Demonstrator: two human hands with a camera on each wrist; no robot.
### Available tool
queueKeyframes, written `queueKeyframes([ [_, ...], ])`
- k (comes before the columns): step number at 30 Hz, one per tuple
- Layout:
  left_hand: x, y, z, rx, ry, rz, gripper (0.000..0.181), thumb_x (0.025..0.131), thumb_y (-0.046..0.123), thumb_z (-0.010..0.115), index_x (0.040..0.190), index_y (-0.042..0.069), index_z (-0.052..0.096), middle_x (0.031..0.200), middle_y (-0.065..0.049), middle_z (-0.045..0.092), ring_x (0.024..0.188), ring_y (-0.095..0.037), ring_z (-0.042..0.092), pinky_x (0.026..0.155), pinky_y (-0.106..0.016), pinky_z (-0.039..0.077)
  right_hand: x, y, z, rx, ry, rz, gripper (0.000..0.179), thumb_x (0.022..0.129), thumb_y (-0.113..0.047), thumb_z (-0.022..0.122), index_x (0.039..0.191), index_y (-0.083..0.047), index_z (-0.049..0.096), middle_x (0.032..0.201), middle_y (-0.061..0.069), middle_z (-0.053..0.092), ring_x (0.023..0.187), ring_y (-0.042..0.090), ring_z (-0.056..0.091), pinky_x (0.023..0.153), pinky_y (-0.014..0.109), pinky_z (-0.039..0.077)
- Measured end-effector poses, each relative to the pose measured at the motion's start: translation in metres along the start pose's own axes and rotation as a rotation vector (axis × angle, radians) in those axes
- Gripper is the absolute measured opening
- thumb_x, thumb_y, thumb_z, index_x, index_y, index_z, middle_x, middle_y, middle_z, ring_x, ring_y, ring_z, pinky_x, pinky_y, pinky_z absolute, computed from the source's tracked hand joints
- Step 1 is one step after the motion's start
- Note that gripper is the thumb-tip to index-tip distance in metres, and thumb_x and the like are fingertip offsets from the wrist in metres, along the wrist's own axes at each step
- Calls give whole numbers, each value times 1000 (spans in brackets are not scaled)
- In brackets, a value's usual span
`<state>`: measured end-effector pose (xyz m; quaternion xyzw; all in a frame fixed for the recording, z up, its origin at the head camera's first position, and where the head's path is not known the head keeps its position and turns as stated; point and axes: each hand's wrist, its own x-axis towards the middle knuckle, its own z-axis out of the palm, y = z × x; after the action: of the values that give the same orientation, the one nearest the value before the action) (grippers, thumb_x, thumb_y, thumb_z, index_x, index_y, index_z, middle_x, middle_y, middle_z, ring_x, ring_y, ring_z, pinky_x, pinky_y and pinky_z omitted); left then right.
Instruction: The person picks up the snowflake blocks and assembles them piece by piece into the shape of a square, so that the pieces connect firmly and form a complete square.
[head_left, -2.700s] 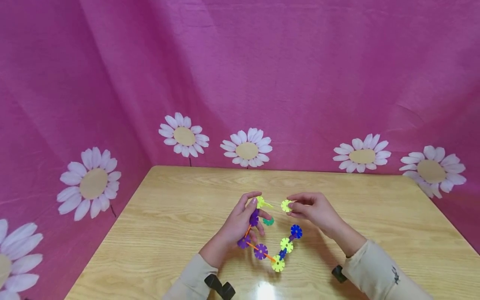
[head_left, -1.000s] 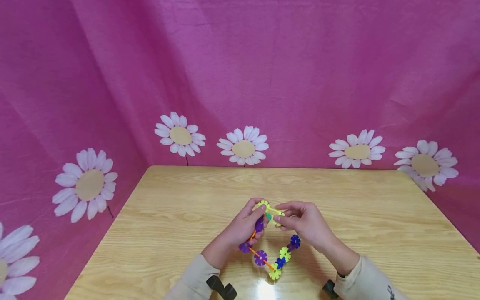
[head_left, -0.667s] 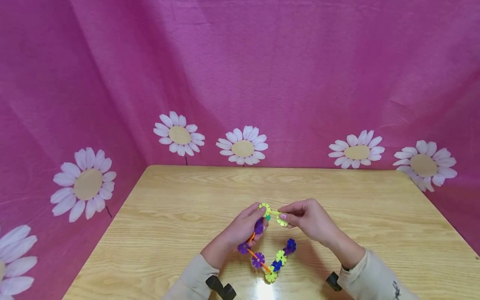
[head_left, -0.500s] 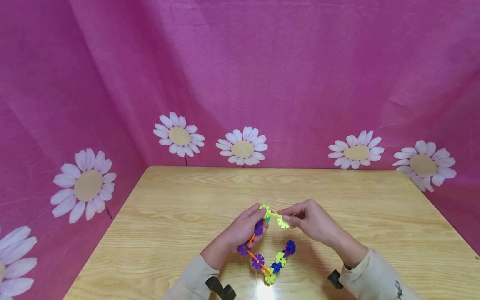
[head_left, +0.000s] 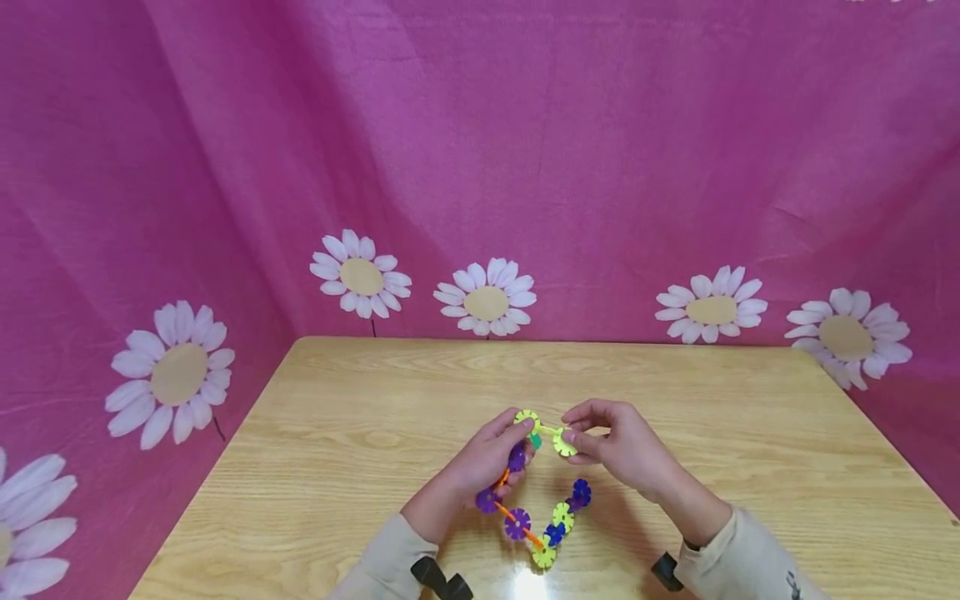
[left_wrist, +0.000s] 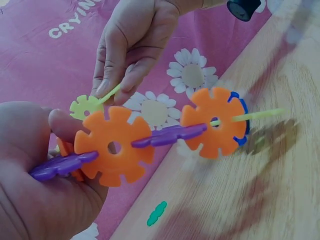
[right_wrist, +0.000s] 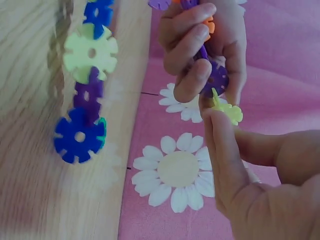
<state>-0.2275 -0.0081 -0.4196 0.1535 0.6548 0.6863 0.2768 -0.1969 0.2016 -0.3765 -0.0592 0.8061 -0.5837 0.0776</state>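
My left hand (head_left: 487,458) grips one end of a chain of slotted plastic discs, its thumb on a yellow disc (head_left: 527,421). A yellow disc seen edge-on (head_left: 549,431) sticks out from there to the right. At its far end my right hand (head_left: 626,446) pinches another yellow disc (head_left: 565,442) between thumb and fingers. Purple (head_left: 517,524) and orange discs run down from the left hand. The chain bends at a yellow disc (head_left: 543,552) and rises to a blue end disc (head_left: 581,491), below the right hand. The left palm hides part of the chain.
A loose green disc (left_wrist: 157,213) lies on the wooden table (head_left: 360,417), behind the left fingers in the head view. A pink cloth with white daisies (head_left: 486,302) hangs along the table's back and left edges.
The right hand has brought its yellow disc left, from apart to meeting the edge-on yellow disc at the left hand. The hanging chain has shifted slightly nearer the body.
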Motion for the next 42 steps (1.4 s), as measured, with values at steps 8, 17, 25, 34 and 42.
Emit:
queueKeyframes([
  [8,0,-1,0,39,39,-9,36,104,48,45,119,16,53,74,4,48,47,-6,38,38,-16,34,-2,3,13,75,86,3,29,91,-1,70,113,15,61,103,20,68,82,17,71,73,32,62],
  [17,0,-5,3,-8,51,12,38,106,44,42,111,7,48,69,4,47,43,-5,37,36,-17,33,-2,6,25,111,202,11,18,90,4,68,103,15,63,97,18,66,78,15,71,71,29,62],
  [25,1,-3,1,-13,73,6,39,105,47,43,114,9,49,73,5,49,46,-5,38,38,-17,35,1,2,32,117,257,32,10,91,5,66,99,11,63,97,17,65,79,16,71,71,29,62],
  [34,0,-2,-7,-90,58,-37,35,105,47,45,114,14,51,74,6,50,46,-4,40,38,-15,37,8,1,22,84,147,12,28,96,-8,66,117,9,59,108,19,65,84,17,70,75,31,62],
  [42,3,-2,-10,-144,48,-40,38,103,48,48,108,10,47,73,6,50,45,-2,39,37,-14,37,14,6,16,108,72,21,28,99,-10,62,118,10,58,108,19,68,83,17,71,77,34,62],
])
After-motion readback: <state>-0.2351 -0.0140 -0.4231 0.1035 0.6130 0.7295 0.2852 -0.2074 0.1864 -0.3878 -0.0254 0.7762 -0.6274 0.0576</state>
